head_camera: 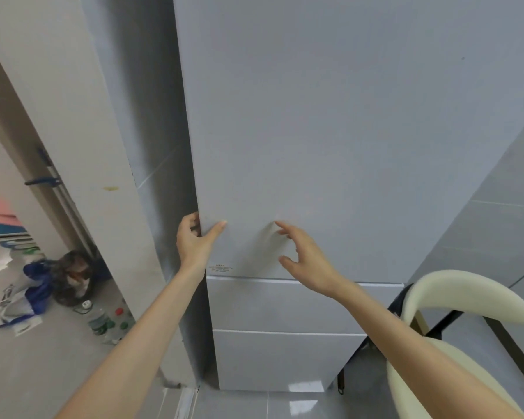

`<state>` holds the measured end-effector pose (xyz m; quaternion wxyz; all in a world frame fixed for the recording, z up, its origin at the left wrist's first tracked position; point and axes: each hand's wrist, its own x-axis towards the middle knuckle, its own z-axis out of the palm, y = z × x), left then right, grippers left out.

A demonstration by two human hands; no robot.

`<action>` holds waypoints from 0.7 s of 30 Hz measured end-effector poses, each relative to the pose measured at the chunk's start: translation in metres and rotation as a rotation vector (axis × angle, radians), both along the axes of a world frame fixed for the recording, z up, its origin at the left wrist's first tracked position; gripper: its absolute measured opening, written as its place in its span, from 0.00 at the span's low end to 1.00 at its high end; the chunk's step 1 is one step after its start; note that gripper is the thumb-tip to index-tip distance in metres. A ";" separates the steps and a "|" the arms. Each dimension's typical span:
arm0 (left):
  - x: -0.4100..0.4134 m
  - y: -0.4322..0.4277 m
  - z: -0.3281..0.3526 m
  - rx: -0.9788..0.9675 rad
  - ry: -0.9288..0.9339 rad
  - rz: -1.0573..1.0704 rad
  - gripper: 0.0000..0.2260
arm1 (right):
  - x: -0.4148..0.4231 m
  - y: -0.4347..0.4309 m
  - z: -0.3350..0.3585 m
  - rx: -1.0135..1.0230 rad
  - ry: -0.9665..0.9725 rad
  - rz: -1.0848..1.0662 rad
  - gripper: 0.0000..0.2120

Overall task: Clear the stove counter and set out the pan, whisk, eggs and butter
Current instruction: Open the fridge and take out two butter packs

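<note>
The upper fridge door [345, 131] stands upright straight ahead, its long axis vertical and its flat face toward the person, with its left edge beside a narrow gap along the tiled wall [152, 122]. The left hand [194, 240] grips that edge low down, fingers hooked round it and thumb flat on the face. The right hand [303, 258] has its fingers loosely spread, seemingly just off the face, holding nothing. A cream chair [466, 294] crowds the right side, and bare floor [58, 358] lies to the left.

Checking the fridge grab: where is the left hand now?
Head view, centre-left: the left hand grips the left edge of the fridge's upper door, above the drawer line, with the right hand to its right.
</note>
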<state>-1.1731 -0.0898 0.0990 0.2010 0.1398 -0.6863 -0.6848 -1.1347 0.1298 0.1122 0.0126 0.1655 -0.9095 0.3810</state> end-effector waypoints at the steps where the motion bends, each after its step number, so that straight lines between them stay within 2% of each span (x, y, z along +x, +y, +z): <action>1: 0.002 0.000 0.001 0.003 -0.003 0.000 0.23 | 0.007 -0.001 0.000 0.014 -0.012 0.013 0.34; 5: 0.016 -0.005 -0.001 -0.018 -0.002 -0.013 0.21 | 0.031 -0.003 -0.003 0.062 -0.026 0.020 0.38; 11: 0.090 -0.003 -0.013 -0.049 0.057 -0.046 0.21 | 0.094 -0.003 -0.010 -0.005 0.023 -0.094 0.35; 14: 0.129 0.004 -0.016 -0.049 0.057 -0.066 0.24 | 0.131 -0.005 -0.016 -0.056 0.015 -0.154 0.32; 18: 0.179 0.019 -0.015 -0.059 0.071 -0.110 0.33 | 0.178 -0.002 -0.021 -0.075 0.015 -0.205 0.29; 21: 0.211 0.030 -0.016 -0.094 0.082 -0.160 0.34 | 0.208 0.006 -0.022 -0.091 0.031 -0.269 0.27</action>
